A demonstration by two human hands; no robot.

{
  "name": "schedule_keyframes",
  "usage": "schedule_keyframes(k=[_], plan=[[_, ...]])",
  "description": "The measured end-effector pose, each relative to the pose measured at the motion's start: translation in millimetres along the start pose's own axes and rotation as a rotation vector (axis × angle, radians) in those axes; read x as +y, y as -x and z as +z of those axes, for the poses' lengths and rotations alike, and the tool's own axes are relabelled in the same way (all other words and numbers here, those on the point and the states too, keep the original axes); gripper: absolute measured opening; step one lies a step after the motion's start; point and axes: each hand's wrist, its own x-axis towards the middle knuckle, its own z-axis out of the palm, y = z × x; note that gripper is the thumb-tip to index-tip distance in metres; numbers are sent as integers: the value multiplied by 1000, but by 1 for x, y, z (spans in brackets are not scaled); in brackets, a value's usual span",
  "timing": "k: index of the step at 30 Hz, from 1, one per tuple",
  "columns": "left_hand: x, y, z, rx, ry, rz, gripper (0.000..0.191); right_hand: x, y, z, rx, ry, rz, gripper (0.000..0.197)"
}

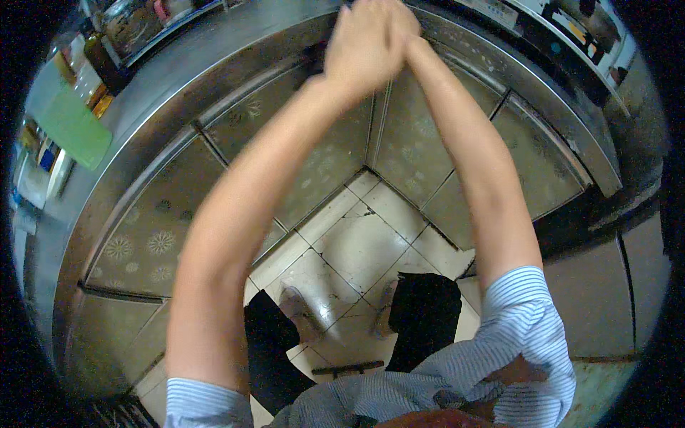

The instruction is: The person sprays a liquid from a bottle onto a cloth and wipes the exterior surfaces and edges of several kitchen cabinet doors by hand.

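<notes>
Both arms reach forward to the top edge of the view, where the hands meet above the corner of a metal-edged counter. My left hand lies over and against my right hand, with its back towards me. The left hand hides much of the right, and the fingertips run up to the picture's edge. Slight blur covers the hands. Whether anything is between the palms cannot be seen. Below the wrists, two runs of cabinet doors with flower patterns meet in the corner.
On the left counter stand a translucent green plastic container, a dark bottle and several other items. A dark appliance, perhaps a stove, sits at the upper right. Pale floor tiles lie below, around my feet.
</notes>
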Motion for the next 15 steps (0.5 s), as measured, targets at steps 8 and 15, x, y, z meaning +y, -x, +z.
schedule_keyframes(k=[8,15], plan=[[51,218,-100,-50,170,-439,62,-146,48,47,575,-726,326,61],[40,290,-125,-15,154,-882,62,-194,45,25,390,-1101,669,68]])
